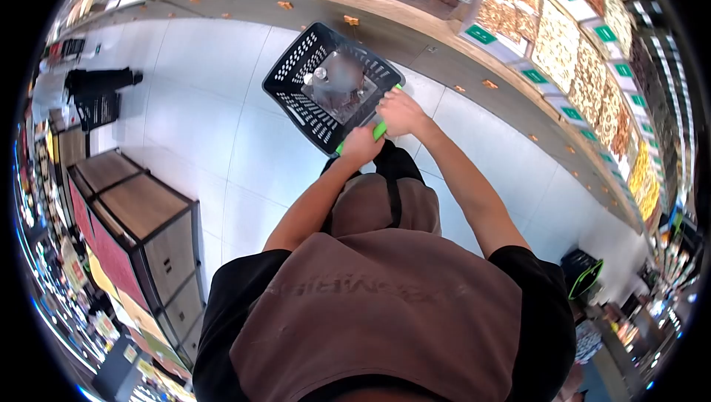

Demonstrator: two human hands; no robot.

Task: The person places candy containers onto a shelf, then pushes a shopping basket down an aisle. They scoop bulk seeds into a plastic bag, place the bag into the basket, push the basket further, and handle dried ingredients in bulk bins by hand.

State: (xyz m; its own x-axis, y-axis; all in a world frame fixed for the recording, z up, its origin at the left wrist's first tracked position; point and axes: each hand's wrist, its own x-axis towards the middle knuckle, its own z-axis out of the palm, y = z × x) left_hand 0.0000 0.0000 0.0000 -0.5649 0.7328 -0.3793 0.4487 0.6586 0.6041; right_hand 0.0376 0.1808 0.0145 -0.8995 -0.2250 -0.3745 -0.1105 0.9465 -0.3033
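Note:
In front of my body is a black plastic shopping basket [285, 98] with slotted walls and a bright green handle [380, 131]. My left hand [361, 144] is closed round the handle's lower left part. Farther up and to the right, my right hand [404, 112] grips the same bar near its other end. Inside the basket lies a blurry clear plastic item [344, 76], with small whitish round pieces [320, 73] beside it; I cannot make out their kind.
A long counter [415, 39] with bins of dried foods [555, 35] curves along the front and right. To the left stands a wood-and-black display cabinet [167, 254]. A person in dark trousers [100, 80] is at far left, and another black basket [581, 272] sits at right. Pale tiles [200, 106] cover the floor.

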